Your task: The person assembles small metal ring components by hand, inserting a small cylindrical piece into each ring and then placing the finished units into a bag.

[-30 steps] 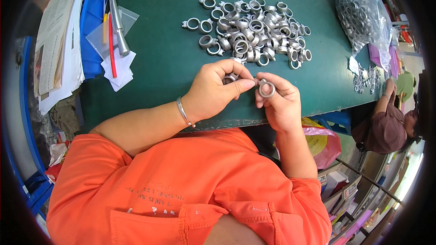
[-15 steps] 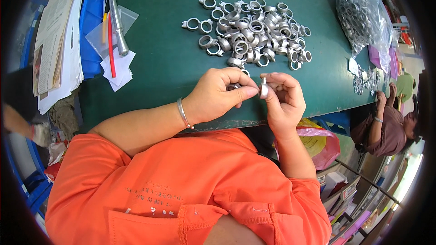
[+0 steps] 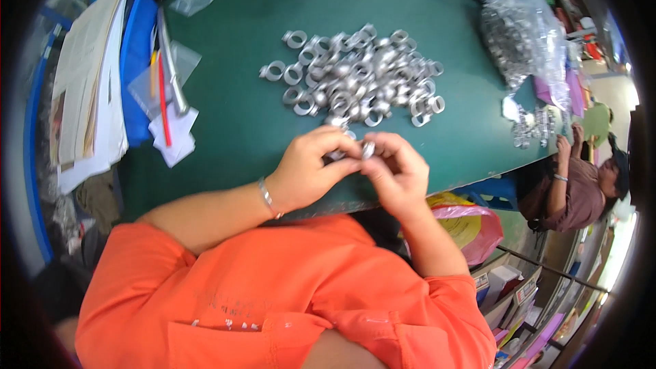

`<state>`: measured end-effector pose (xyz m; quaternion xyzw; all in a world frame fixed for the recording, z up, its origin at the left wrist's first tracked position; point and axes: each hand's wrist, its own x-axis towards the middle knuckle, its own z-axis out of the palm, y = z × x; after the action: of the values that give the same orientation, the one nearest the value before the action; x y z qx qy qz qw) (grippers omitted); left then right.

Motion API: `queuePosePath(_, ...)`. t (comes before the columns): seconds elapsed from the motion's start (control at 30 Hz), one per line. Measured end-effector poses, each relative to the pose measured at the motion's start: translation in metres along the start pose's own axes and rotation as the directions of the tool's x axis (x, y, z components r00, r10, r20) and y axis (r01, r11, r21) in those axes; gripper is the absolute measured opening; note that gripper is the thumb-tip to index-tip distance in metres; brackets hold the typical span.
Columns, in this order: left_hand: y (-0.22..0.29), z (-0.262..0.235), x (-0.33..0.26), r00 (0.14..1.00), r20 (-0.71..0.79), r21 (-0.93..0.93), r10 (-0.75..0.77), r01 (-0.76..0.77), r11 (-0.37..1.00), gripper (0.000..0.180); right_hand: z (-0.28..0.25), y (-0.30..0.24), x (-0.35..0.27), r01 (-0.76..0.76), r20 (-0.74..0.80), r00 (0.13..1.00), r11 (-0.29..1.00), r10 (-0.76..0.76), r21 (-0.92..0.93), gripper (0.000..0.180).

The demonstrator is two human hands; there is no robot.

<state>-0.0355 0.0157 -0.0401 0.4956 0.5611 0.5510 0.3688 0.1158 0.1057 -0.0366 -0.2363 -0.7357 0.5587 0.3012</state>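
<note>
A silver metal ring (image 3: 368, 149) is pinched between the thumb and fingers of my right hand (image 3: 403, 174). Close beside it, my left hand (image 3: 305, 167) is curled round a second metal ring (image 3: 335, 155), mostly hidden by the fingers. The two hands nearly meet above the near edge of the green table (image 3: 232, 68); whether the left fingertips touch the right hand's ring I cannot tell. Just beyond them lies a loose heap of silver rings (image 3: 362, 72), many with a small tab on the rim. The picture is somewhat blurred.
At the left are a blue tray (image 3: 140, 61) with papers (image 3: 89, 75), a tapered metal rod (image 3: 169, 61) and a red stick (image 3: 164, 106). A clear bag of metal parts (image 3: 512, 37) stands at the right. Beyond it sits another person (image 3: 577, 184) at the table.
The view has shifted, so the heap sits lower and further left. My right hand has turned its ring and brought it closer to my left hand. Both hands keep their rings.
</note>
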Motion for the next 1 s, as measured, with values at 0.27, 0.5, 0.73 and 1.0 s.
queuePosePath(0.27, -0.001, 0.001, 0.002, 0.975, -0.033, -0.307, -0.222, 0.201, 0.93, 0.009, -0.164, -0.053, 0.127, 0.242, -0.248, 0.426, 0.374, -0.87, -0.895, 0.034)
queuePosePath(0.5, -0.006, 0.004, 0.004, 0.975, -0.03, -0.314, -0.219, 0.199, 0.928, 0.008, -0.253, -0.035, 0.162, -0.044, -0.182, 0.69, 0.211, -0.7, -0.976, 0.024)
queuePosePath(0.73, -0.006, 0.002, 0.0, 0.975, -0.019, -0.368, -0.22, 0.197, 0.909, 0.011, -0.092, -0.038, 0.127, 0.438, 0.14, 0.868, 0.602, -0.476, -0.668, 0.013)
queuePosePath(1.0, 0.047, -0.036, -0.007, 0.884, -0.353, 0.104, 0.306, -0.288, 0.952, 0.012, -0.049, -0.124, 0.118, 0.714, -0.031, 0.614, 0.572, -0.789, -0.403, 0.018)
